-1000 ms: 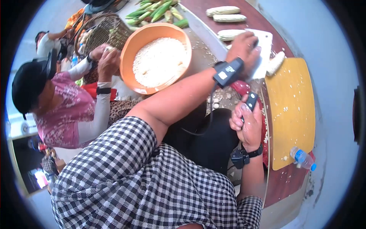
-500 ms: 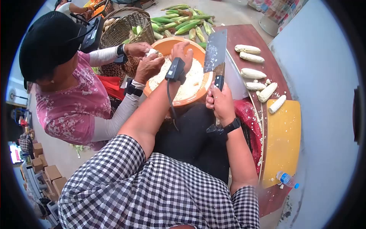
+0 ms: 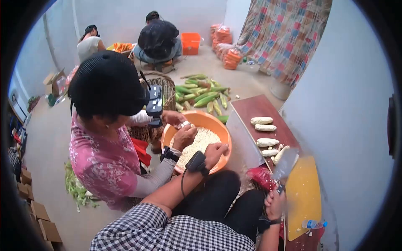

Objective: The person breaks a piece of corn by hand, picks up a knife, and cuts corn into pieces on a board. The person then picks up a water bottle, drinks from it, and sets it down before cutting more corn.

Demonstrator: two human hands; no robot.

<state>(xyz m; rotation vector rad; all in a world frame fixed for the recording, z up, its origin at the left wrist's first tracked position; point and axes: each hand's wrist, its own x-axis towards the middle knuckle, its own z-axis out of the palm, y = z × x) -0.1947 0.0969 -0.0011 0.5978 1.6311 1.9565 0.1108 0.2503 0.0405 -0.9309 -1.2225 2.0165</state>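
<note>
By the flat yellow board [image 3: 303,196], we've R hand [image 3: 274,204] clamped on a black-handled, broad-bladed metal cleaver [image 3: 285,165], blade nr pale husked corncobs [image 3: 267,142]; L hand [image 3: 215,154] part-curled at round orange basin [image 3: 222,129], can't tell if gripping.

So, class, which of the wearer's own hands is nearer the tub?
Left. The left hand overlaps the right side of the tub in view; the right hand is farther off, gripping the knife.

The left arm [image 3: 171,194] reaches forward, the left hand [image 3: 216,155] loosely curled — and the right hand [image 3: 274,205] (slightly blurred) is closed in a grip.
</note>
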